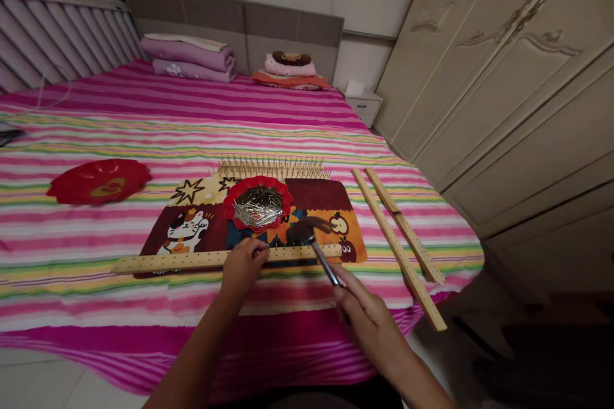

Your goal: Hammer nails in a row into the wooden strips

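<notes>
My right hand (367, 316) is wrapped round the handle of a claw hammer (323, 259), its dark head raised over the right part of a wooden strip (187, 261). The strip lies crosswise on a patterned mat and has rows of small holes; several short dark nails stand along its right half. At the strip's middle, my left hand (245, 265) is closed in a pinch, and a small glint at the fingertips looks like a nail, mostly hidden. Just beyond sits a red scalloped bowl (230, 214) full of loose nails (259, 204).
Strips studded with upright nails (273, 168) lie behind the bowl. Two more wooden strips (400, 246) rest at the right, near the bed's edge. A red plate (100, 182) lies at the left. Folded bedding (192, 57) is at the headboard, and a wardrobe (503, 77) stands right.
</notes>
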A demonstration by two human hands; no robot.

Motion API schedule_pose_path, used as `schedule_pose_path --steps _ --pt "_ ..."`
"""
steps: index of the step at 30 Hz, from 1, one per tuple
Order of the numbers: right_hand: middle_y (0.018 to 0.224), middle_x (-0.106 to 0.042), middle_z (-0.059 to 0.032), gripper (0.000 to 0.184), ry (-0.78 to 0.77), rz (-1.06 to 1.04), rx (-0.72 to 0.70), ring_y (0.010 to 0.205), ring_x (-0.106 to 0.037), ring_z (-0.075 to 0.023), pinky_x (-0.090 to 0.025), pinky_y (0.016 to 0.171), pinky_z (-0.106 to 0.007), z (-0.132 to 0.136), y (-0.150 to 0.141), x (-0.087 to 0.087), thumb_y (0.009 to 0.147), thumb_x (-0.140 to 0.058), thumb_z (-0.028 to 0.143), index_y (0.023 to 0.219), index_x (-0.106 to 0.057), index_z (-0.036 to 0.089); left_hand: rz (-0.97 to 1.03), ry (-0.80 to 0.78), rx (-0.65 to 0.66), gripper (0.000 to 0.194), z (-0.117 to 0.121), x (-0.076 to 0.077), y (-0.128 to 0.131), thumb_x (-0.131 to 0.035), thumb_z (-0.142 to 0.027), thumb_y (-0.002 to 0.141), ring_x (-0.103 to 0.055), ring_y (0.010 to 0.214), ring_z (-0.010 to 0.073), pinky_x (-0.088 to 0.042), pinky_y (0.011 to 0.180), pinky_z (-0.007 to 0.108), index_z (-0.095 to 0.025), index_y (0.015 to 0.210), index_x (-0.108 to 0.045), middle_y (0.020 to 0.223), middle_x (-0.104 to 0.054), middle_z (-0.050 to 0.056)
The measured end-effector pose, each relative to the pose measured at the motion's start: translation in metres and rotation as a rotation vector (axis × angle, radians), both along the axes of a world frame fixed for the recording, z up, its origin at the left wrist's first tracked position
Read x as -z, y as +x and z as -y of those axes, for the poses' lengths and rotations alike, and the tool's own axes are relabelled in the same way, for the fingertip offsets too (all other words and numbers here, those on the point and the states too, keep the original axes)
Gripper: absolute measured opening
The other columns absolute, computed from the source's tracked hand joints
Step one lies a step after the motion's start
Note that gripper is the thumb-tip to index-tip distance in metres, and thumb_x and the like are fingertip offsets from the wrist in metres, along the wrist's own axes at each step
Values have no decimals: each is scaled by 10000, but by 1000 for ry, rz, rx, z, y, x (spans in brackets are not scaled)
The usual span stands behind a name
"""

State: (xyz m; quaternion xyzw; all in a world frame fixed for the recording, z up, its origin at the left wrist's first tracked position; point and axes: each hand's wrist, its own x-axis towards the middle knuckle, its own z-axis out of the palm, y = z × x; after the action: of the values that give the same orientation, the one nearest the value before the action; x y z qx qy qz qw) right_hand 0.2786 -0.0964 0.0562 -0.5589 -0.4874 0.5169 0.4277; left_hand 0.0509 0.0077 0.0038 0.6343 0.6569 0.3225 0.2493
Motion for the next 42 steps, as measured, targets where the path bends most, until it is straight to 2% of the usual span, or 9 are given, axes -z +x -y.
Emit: schedule_pose_path --steps 4,8,13,16,19,25,29,32,42 --pt "598 -551 42 396 120 212 -228 483 -434 -118 -367 488 -226 -13 -15 -4 882 -464 321 1267 -545 277 -18 3 -17 98 1 1 1 -540 -266 690 -544 658 136 -387 645 250 -224 672 -628 709 -599 -7" --pt "843 -692 -30 430 229 350 -225 645 -590 -174 -452 623 -276 -23 -26 0 891 -437 294 1316 -496 268 4 6 -6 111 1 4 0 -531 -274 711 -545 662 133 -391 653 249 -219 674 -621 716 -597 -6" --pt "863 -716 -40 411 256 405 -253 702 -638 -194 -487 684 -300 -27 -24 -1 882 -456 279 1285 -533 287 -23 8 -9 103 1 4 0 -540 -268 707 -545 673 138 -382 646 251 -213 676 -622 714 -594 -2" --pt "753 -686 -15 404 242 308 -154 611 -595 -162 -481 616 -266 -18 -17 -2 872 -482 303 1270 -550 273 -19 0 -1 123 2 3 0 -528 -275 722 -550 675 137 -391 660 255 -217 688 -632 727 -605 -1" --pt "543 -564 35 439 87 86 95 484 -505 -133 -425 465 -225 -5 -7 5 812 -571 397 1226 -585 252 -26 5 -5 135 2 3 1 -520 -280 727 -560 684 142 -402 671 261 -221 690 -636 734 -615 3" --pt "503 -496 93 635 -246 -431 553 311 -338 -56 -210 275 -126 6 14 45 687 -661 521 1251 -470 301 31 -8 -11 189 -1 -5 -9 -511 -300 716 -595 713 156 -441 695 268 -227 805 -661 831 -665 15" --pt "482 -469 114 508 -252 -594 588 300 -340 -39 -222 274 -96 6 22 78 681 -678 478 1120 -495 298 -77 104 -110 250 -18 -23 -19 -472 -322 761 -604 850 191 -433 778 285 -210 876 -663 925 -680 49" --pt "469 -473 120 508 -240 -639 600 288 -334 -35 -221 268 -89 4 24 92 679 -682 482 1105 -475 300 -297 127 -61 250 -39 -36 -17 -464 -304 777 -591 912 227 -409 809 319 -198 858 -676 939 -680 79" --pt "459 -505 110 456 -259 -660 571 284 -325 -37 -215 261 -89 0 29 99 699 -662 502 1058 -464 305 -656 -191 64 191 -89 -41 12 -514 -261 716 -617 866 280 -360 704 354 -211 735 -697 844 -709 107"
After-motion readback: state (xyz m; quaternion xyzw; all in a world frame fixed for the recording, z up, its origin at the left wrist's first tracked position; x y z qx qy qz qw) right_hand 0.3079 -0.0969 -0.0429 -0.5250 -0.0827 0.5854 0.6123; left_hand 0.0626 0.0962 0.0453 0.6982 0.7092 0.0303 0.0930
